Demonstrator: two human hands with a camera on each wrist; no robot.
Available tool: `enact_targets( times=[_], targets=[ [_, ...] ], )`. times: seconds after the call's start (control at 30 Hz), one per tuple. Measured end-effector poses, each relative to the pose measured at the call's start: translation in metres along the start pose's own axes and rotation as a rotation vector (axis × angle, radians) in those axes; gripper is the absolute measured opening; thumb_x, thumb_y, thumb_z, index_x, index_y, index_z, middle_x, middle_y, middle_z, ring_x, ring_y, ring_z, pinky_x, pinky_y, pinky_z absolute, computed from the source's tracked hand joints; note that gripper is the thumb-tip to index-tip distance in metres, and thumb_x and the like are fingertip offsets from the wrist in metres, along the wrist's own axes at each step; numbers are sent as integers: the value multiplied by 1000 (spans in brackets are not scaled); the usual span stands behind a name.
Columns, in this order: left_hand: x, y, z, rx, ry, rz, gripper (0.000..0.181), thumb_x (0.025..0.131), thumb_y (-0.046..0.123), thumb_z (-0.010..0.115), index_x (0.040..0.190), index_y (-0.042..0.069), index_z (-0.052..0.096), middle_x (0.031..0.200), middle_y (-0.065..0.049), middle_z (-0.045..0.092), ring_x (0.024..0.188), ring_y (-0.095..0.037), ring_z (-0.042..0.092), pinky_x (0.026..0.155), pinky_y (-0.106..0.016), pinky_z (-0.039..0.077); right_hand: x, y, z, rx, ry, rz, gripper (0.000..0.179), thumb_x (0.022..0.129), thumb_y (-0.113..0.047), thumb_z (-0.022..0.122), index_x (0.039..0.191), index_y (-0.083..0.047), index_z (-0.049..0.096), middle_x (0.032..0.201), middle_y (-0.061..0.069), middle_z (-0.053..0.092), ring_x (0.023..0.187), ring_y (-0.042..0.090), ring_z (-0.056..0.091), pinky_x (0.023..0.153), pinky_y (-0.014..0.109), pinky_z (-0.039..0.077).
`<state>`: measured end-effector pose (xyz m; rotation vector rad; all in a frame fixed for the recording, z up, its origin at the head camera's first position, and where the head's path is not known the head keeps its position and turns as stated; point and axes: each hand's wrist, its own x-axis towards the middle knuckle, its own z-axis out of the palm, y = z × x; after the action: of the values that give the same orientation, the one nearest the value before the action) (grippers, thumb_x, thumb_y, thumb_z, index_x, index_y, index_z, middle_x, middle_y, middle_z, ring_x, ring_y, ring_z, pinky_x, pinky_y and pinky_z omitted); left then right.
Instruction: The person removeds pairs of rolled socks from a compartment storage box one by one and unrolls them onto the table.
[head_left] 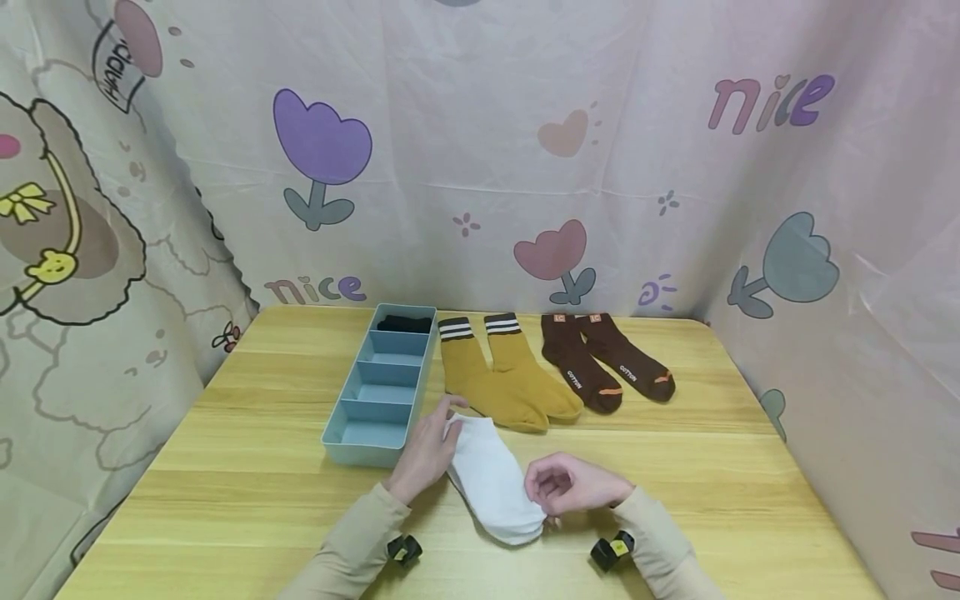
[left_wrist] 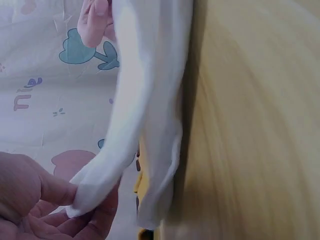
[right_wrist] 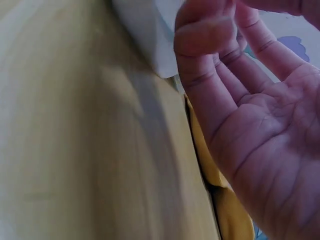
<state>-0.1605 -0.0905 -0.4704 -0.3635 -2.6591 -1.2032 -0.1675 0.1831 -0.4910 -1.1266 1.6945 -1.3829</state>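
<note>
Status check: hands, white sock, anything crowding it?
Left hand pinches white sock at its far end. Right hand curled at its near end, grip unclear. Yellow socks and organizer close by.

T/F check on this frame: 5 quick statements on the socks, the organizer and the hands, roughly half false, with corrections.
1. The left hand holds one end of the white sock. True.
2. The blue organizer lies right of the mustard socks. False: it lies to their left.
3. Its farthest compartment holds something black. True.
4. The brown socks are in the organizer. False: they lie on the wooden table.
5. The right hand rests on the mustard socks. False: it is at the white sock's near end.
</note>
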Motion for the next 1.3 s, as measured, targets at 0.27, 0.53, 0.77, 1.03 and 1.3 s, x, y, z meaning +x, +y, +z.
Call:
enact_targets(
  times=[0.27,0.53,0.77,1.03,1.3],
  targets=[
    [6,8,2,-107,24,-39,18,99,3,55,115,8,62,120,-18,71,115,-39,65,94,-54,53,-10,3,-7,14,27,-93,17,81,9,53,98,14,53,90,35,49,91,-3,57,86,22,55],
    [14,16,15,-249,-68,6,17,96,-5,52,106,3,63,116,-19,70,119,-39,62,100,-56,51,-44,-1,-34,12,118,-30,18,85,7,58,100,16,52,94,17,60,94,2,61,89,25,56],
    [18,18,32,-247,-209,105,17,95,-8,51,104,1,62,114,-21,69,109,-35,64,93,-51,57,-68,-1,-54,-92,118,76,19,86,4,60,104,10,59,96,36,57,88,1,62,81,25,56],
    [24,22,44,-99,-382,96,18,93,-1,62,107,6,69,115,-15,71,99,-24,64,89,-37,54,-84,4,-62,-67,127,192,19,86,7,56,103,14,61,84,43,54,72,3,64,63,26,58],
    [22,14,45,2,-402,97,22,83,-1,71,104,5,72,116,-14,72,107,-29,63,99,-46,48,-77,3,-57,26,79,252,21,85,7,57,102,19,62,80,49,53,67,4,66,60,22,57]
  ],
)
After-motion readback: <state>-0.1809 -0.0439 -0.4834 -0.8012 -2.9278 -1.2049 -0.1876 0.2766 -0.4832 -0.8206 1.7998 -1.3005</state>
